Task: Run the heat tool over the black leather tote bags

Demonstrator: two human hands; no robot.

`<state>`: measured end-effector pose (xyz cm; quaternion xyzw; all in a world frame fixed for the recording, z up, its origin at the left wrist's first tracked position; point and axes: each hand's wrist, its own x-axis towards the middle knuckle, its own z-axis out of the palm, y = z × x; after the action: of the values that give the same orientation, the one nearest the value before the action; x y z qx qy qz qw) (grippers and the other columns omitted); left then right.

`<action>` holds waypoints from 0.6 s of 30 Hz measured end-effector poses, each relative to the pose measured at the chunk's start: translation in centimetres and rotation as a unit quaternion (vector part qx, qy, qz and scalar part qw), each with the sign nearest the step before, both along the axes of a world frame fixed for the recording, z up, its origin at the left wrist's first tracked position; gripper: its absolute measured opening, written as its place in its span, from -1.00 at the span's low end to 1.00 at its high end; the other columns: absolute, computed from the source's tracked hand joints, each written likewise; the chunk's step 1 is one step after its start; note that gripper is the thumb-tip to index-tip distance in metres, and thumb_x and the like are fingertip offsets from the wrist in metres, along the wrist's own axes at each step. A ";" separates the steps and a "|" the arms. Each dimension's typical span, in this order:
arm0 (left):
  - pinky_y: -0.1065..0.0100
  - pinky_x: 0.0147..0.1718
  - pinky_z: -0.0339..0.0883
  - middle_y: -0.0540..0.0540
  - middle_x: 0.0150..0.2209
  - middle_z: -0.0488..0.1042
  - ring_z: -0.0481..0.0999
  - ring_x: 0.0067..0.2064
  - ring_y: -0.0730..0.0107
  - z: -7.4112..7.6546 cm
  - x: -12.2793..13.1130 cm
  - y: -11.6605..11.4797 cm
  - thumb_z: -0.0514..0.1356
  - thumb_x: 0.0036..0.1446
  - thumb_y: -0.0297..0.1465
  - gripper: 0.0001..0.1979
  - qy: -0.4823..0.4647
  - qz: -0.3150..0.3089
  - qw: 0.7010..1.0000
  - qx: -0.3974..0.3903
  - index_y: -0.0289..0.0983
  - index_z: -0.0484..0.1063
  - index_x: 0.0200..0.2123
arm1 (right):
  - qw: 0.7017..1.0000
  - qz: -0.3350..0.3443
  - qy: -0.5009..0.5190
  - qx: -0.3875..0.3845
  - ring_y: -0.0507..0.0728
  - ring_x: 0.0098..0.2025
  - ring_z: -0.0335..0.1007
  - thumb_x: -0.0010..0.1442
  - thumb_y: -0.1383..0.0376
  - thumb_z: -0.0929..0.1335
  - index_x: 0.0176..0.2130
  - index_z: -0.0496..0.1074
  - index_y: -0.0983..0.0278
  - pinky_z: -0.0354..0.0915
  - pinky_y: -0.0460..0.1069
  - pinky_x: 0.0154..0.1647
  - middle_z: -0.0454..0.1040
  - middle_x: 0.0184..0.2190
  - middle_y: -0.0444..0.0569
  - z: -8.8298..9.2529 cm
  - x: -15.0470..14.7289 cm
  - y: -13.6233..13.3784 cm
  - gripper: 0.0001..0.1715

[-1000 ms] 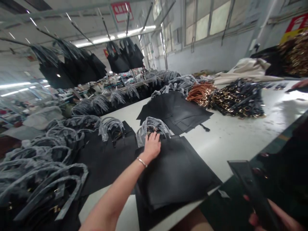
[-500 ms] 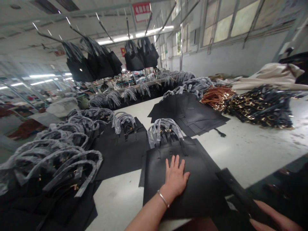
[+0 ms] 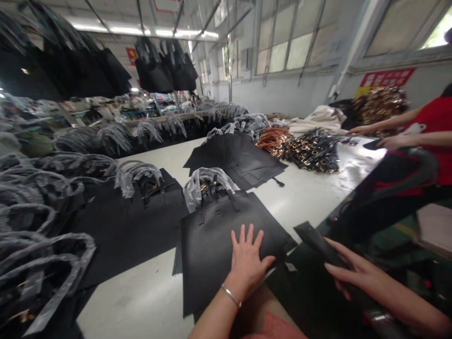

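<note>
A flat black leather bag panel (image 3: 215, 235) with plastic-wrapped handles (image 3: 206, 181) lies on the white table (image 3: 310, 197) in front of me. My left hand (image 3: 249, 259), with a bracelet at the wrist, rests flat on the near part of this panel, fingers spread. My right hand (image 3: 349, 273) lies at the table's near edge, fingers stretched over a narrow black leather strip (image 3: 316, 242) that sticks up toward the panel's corner.
More black panels with wrapped handles (image 3: 137, 207) lie to the left and behind (image 3: 236, 157). Piles of brown straps (image 3: 273, 139) and black buckled straps (image 3: 312, 150) sit further back. A person in red (image 3: 436, 136) works at the right. Black bags (image 3: 165, 66) hang overhead.
My left hand moved from the wrapped handles down onto the flat panel and stayed there. My right hand with the black strip came up nearer the panel. The view swung right, showing the person in red.
</note>
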<state>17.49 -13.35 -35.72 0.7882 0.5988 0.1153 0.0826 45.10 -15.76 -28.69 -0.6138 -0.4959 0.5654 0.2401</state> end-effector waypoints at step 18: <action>-0.30 0.23 -0.39 -0.15 0.38 -0.14 -0.23 0.37 -0.17 0.2 -0.3 -0.2 -0.13 0.12 0.22 -0.19 -0.022 -0.010 1.000 -0.003 -0.07 0.03 0.32 | 0.990 0.049 0.073 -0.114 -0.02 -0.67 0.33 0.01 0.03 0.48 -0.21 0.35 0.25 0.28 -0.17 -0.76 0.42 -0.53 -0.18 -0.5 -1.7 3.7 -0.53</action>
<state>17.23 -13.54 -35.57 0.7912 0.5894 0.1296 0.0992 43.44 -12.07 -29.14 -0.5694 -0.4392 0.6722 0.1762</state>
